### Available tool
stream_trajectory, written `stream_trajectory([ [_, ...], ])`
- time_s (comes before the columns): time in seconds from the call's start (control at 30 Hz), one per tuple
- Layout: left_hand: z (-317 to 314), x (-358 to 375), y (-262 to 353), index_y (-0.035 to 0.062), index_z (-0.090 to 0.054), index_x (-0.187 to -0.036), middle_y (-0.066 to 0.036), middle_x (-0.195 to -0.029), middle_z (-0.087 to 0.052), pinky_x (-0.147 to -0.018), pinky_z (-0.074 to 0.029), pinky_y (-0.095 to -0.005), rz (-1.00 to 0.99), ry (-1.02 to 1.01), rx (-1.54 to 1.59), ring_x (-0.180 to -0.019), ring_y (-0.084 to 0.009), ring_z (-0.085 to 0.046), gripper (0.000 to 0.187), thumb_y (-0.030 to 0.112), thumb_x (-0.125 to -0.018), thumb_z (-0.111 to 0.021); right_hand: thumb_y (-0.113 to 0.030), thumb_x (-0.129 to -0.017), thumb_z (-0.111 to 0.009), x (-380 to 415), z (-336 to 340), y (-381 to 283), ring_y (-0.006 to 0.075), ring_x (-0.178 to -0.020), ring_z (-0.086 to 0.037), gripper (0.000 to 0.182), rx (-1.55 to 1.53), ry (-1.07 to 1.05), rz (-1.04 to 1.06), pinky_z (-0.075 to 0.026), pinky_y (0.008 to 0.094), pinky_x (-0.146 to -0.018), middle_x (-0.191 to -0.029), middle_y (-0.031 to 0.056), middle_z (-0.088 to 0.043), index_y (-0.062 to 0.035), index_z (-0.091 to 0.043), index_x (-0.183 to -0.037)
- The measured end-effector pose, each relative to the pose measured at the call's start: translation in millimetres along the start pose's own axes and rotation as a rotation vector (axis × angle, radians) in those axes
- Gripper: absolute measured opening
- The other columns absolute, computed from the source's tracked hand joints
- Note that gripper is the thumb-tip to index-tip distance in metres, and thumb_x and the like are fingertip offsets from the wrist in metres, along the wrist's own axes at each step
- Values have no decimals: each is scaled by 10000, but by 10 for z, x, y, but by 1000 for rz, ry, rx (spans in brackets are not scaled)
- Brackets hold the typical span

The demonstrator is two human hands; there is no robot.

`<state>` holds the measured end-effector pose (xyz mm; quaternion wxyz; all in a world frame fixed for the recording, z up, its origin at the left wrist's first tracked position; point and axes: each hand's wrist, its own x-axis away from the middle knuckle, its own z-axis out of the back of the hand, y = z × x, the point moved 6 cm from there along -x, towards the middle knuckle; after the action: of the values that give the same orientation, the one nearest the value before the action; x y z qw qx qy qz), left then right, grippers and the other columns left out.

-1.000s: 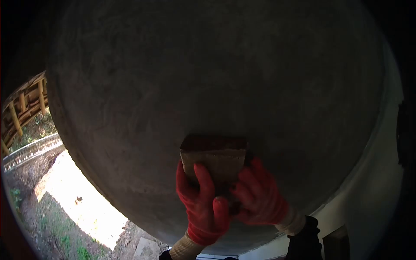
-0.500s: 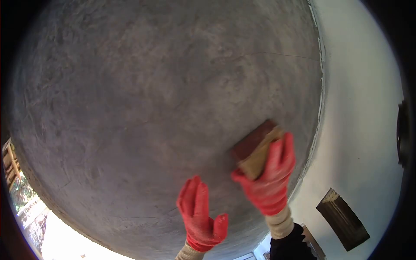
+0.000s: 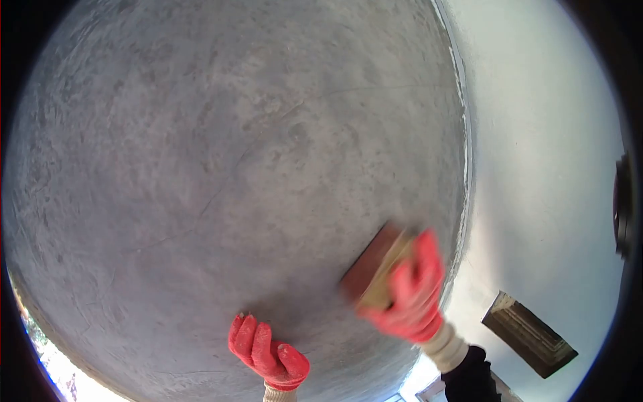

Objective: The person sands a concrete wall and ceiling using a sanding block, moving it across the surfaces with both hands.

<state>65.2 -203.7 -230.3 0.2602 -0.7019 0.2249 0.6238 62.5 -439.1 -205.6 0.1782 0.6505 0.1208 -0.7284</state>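
My right hand [image 3: 416,295], in a red-coated glove, grips a sanding block [image 3: 376,262] wrapped in reddish-brown abrasive paper with a tan side facing my fingers. The block lies against the grey plastered surface [image 3: 254,174], near its right border, and is blurred by motion. My left hand [image 3: 268,352], in a matching red glove, holds nothing. Its fingers are loosely bent with the thumb apart, and it sits low over the grey surface, left of the block.
A white wall [image 3: 542,134] meets the grey surface along a rough pale seam [image 3: 462,107]. On the right, a dark framed opening [image 3: 529,333] shows in that wall. Bright daylight [image 3: 60,368] comes in past the lower left edge. Thin cracks run across the plaster.
My right hand has shifted the sanding block slightly down and left. My left hand has moved down and left, its fingers more bent. The view has shifted a little.
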Motion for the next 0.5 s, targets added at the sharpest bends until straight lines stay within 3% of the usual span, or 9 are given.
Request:
stream_trajectory([
  [0.1, 24, 24, 19, -33, -552, -1242, -238, -1289, -554, -1007, -430, -557, -55, -59, -3, -1177, -441, -512, 397, 154, -908, -446, -296, -577, -923, -237, 81, 716, 543, -1242, -436, 1169, 133, 176, -324, -429, 573, -1005, -1501, 352, -301, -60, -282, -1526],
  [0.2, 16, 64, 41, -47, -550, -1255, -247, -1293, -564, -992, -445, -555, -77, -81, 9, -1177, -455, -525, 399, 142, -926, -428, -303, -623, -897, -164, 67, 422, 553, -1256, -418, 1184, 222, 163, -252, -415, 588, -1018, -1516, 372, -267, -48, -217, -1559],
  [0.23, 13, 65, 36, -45, -556, -1241, -245, -1278, -575, -978, -453, -549, -80, -84, 3, -1158, -453, -536, 390, 141, -922, -432, -257, -627, -851, -122, 68, 93, 515, -1181, -488, 879, 138, 166, -218, -457, 579, -958, -1419, 332, -386, -106, -463, -1401],
  [0.3, 19, 57, 40, -45, -563, -1219, -242, -1259, -585, -970, -459, -547, -84, -67, 28, -1140, -447, -544, 376, 142, -919, -437, -234, -576, -813, 364, -159, -347, 476, -1065, -552, 550, -53, -47, 23, -497, 562, -874, -1247, 266, -479, -178, -592, -1077],
  [0.33, 30, 60, 44, -45, -571, -1197, -240, -1240, -595, -961, -465, -546, -90, -58, 43, -1121, -440, -553, 362, 142, -916, -442, -234, -576, -813, 364, -139, -356, 476, -1065, -552, 550, -43, -50, 23, -497, 562, -874, -1247, 266, -479, -178, -592, -1077],
  [0.4, 23, 51, 35, -40, -580, -1177, -233, -1219, -604, -953, -471, -541, -99, -36, 77, -1104, -433, -559, 348, 138, -912, -442, -241, -499, -804, 328, -134, -461, 437, -972, -582, 451, -140, -107, 263, -515, 548, -806, -1108, 197, -489, -205, -514, -843],
  [0.43, 27, 50, 39, -35, -589, -1157, -227, -1198, -613, -945, -476, -537, -103, -29, 108, -1086, -426, -566, 334, 133, -908, -443, -230, -563, -820, 318, -147, -171, 454, -1064, -563, 556, -106, -156, 122, -499, 557, -871, -1240, 228, -497, -175, -594, -1068],
  [0.5, 24, 57, 49, -31, -593, -1146, -221, -1187, -615, -938, -480, -533, -93, -39, 118, -1077, -421, -568, 328, 128, -901, -442, -263, -614, -855, -212, 136, 203, 484, -1185, -504, 864, 71, 142, -185, -461, 556, -961, -1414, 253, -435, -97, -496, -1382],
])
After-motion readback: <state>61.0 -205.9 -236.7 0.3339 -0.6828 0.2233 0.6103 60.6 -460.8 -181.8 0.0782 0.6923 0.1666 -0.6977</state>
